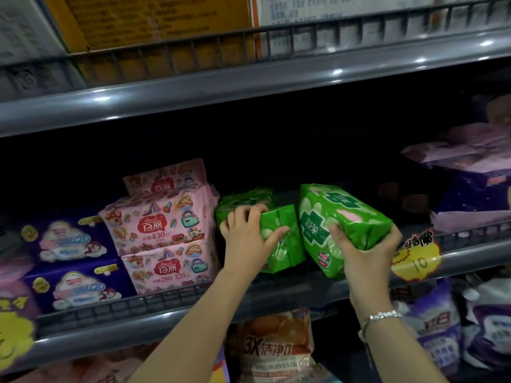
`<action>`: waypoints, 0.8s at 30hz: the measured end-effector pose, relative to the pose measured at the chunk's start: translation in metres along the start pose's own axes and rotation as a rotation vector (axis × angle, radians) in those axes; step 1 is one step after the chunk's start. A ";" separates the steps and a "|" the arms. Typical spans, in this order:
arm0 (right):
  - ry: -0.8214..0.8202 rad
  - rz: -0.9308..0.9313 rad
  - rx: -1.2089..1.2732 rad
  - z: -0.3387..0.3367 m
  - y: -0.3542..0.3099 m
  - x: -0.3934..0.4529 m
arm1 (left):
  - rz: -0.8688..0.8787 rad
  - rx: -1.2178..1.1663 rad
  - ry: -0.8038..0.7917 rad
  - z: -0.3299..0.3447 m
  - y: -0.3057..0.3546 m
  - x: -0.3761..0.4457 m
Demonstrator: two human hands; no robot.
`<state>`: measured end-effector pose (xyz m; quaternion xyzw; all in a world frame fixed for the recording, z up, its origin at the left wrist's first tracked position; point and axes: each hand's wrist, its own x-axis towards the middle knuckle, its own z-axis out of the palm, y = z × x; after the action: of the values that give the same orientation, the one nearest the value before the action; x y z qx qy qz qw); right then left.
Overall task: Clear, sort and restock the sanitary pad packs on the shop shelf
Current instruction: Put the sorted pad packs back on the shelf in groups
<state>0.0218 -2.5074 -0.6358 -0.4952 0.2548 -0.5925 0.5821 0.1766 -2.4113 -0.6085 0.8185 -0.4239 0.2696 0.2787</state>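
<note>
From the head camera, the left hand lies over the top of a small glossy green plastic pad pack standing upright on the grey metal middle shelf, fingers curled over its upper edge and thumb stretched across its front, so it grips the pack from above. Behind it sits a second green pack, partly hidden in the dark of the shelf. The right hand is clamped on a larger green pad pack with a white cross label, thumb on the front face and fingers wrapped underneath; the pack is tilted, its lower corner just beside the small pack and seemingly clear of the shelf floor, though I cannot tell for sure. To the left, touching the green group, stand stacked pink patterned pad packs, and further left dark blue packs. A yellow starburst price tag hangs on the shelf rail to the right. The likely trouble: the film is slick, so the tilted large pack may slide out of a one-handed grip, or nudge the small upright pack over as it goes in. Pushing leftward could also shove the pink stack out of line.
</note>
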 end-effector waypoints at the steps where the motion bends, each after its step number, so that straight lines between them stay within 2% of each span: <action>1: 0.008 -0.009 -0.004 -0.001 0.001 0.000 | 0.000 0.060 0.059 0.005 0.002 0.000; 4: 0.036 -0.026 -0.003 -0.003 0.000 0.001 | -0.011 0.174 0.096 0.018 0.016 0.008; 8: 0.085 -0.024 0.045 -0.009 -0.002 0.007 | -0.086 0.273 -0.036 0.027 0.019 0.024; 10: 0.087 -0.018 0.042 -0.011 -0.002 0.009 | -0.032 0.371 0.015 0.038 0.007 0.028; 13: 0.047 -0.017 0.029 -0.013 0.001 0.012 | 0.100 0.338 0.130 0.049 -0.013 0.031; 16: -0.016 -0.023 0.001 -0.013 0.003 0.013 | 0.103 0.277 0.092 0.048 -0.015 0.032; 19: -0.066 0.031 0.050 -0.011 -0.001 0.010 | -0.060 0.110 -0.107 0.026 0.000 0.033; 21: -0.086 0.067 0.094 -0.009 -0.004 0.008 | -0.233 -0.215 -0.258 0.007 0.008 0.036; 22: -0.098 0.082 0.114 -0.009 -0.005 0.007 | -0.327 -0.438 -0.287 -0.004 0.011 0.034; 24: -0.125 0.121 0.159 -0.006 -0.007 0.004 | -0.367 -0.724 -0.273 -0.020 0.013 0.024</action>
<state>0.0141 -2.5116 -0.6311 -0.4673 0.1997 -0.5425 0.6690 0.1735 -2.4170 -0.5749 0.7579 -0.3715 -0.0617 0.5328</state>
